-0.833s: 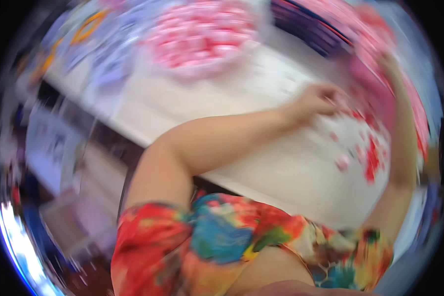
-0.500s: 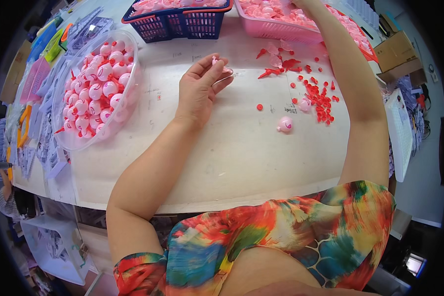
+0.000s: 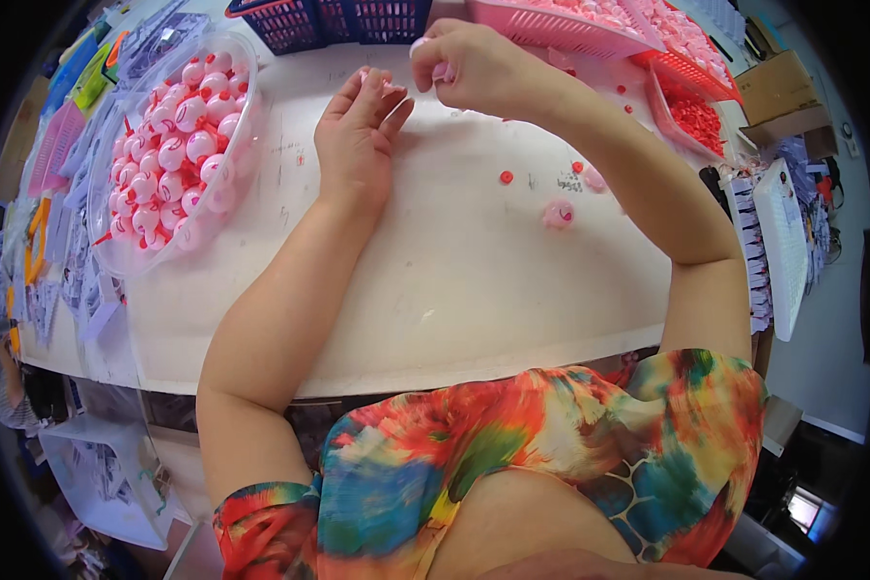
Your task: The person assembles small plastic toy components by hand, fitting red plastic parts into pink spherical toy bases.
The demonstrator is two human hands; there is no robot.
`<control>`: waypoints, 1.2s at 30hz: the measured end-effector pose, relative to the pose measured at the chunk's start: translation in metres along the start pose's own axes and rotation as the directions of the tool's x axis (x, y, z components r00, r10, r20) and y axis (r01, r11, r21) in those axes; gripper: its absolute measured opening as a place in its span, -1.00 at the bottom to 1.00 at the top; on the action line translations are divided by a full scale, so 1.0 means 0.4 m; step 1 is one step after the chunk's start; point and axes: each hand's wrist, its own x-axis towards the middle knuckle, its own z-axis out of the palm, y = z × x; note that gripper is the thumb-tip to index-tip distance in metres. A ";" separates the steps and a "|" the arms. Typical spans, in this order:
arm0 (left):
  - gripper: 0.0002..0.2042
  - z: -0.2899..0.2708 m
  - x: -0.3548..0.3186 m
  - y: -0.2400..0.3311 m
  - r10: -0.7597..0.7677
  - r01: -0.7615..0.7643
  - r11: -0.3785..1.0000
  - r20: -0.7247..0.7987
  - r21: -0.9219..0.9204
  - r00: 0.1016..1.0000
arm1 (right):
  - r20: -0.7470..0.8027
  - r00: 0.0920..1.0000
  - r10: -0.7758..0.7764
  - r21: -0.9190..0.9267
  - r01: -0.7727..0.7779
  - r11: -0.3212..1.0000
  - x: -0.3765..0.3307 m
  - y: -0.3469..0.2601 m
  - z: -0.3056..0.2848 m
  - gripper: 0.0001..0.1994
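Observation:
My left hand is raised over the far middle of the table, with a small pink plastic part pinched between thumb and fingers. Close to its right, my right hand is curled round pink plastic pieces. The two hands are apart, and fingers partly hide what each one holds. Nearer me on the table lie a round pink ball and a red cap. Another pink ball is partly covered by my right forearm.
Left stands a clear tub of pink balls with red parts. Along the far side are a navy basket, a pink basket of pink pieces and a red basket. A smaller basket holds red pieces. Beyond it sits a cardboard box.
My right hand has come from the far pink basket toward the left hand, now bringing pink pieces. My left hand keeps its pinch. The whole view has shifted slightly.

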 end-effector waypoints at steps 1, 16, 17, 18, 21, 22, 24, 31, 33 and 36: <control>-0.73 0.002 0.001 0.000 0.003 -0.003 1.000 0.005 -0.010 1.000 | 0.005 1.000 0.000 0.010 0.000 1.000 0.001 0.010 0.013 -0.89; -0.80 0.000 0.001 -0.003 -0.014 0.015 0.999 -0.019 0.029 1.000 | 0.124 0.992 0.014 0.040 -0.019 0.999 -0.006 0.013 -0.080 -0.74; -0.80 -0.002 0.001 -0.001 -0.016 0.017 0.999 -0.020 0.028 1.000 | -0.009 0.998 -0.057 0.010 0.057 0.998 -0.010 0.005 -0.080 -0.74; -0.80 -0.004 0.001 0.000 -0.005 0.006 0.999 -0.018 0.034 1.000 | 0.135 0.978 0.162 0.031 -0.167 0.985 -0.030 -0.008 -0.099 -0.76; -0.79 -0.011 0.003 -0.001 0.016 -0.016 0.998 -0.005 0.055 1.000 | 0.083 0.986 0.143 0.077 -0.149 0.986 -0.087 0.008 -0.053 -0.82; -0.79 -0.008 0.003 -0.004 0.022 -0.023 0.997 0.012 0.068 1.000 | 0.041 0.998 -0.055 -0.145 0.060 0.988 -0.106 0.017 -0.043 -0.85; -0.78 -0.011 0.004 -0.006 0.023 -0.024 0.997 0.013 0.075 1.000 | 0.019 1.000 -0.015 -0.205 0.019 0.979 -0.124 0.034 0.008 -0.86; -0.74 -0.008 -0.003 -0.007 0.024 -0.033 0.992 0.067 0.124 0.997 | 0.137 0.919 0.369 0.334 -0.394 0.857 -0.137 0.057 -0.009 -0.80; -0.73 -0.006 -0.002 -0.009 0.021 -0.029 0.993 0.068 0.117 0.997 | 0.304 0.842 0.445 0.521 -0.538 0.663 -0.158 0.049 -0.032 -0.78; -0.72 -0.015 -0.001 -0.010 0.024 -0.032 0.992 0.071 0.121 0.997 | 0.396 0.880 0.262 0.887 -0.441 0.140 -0.212 -0.003 -0.018 -0.70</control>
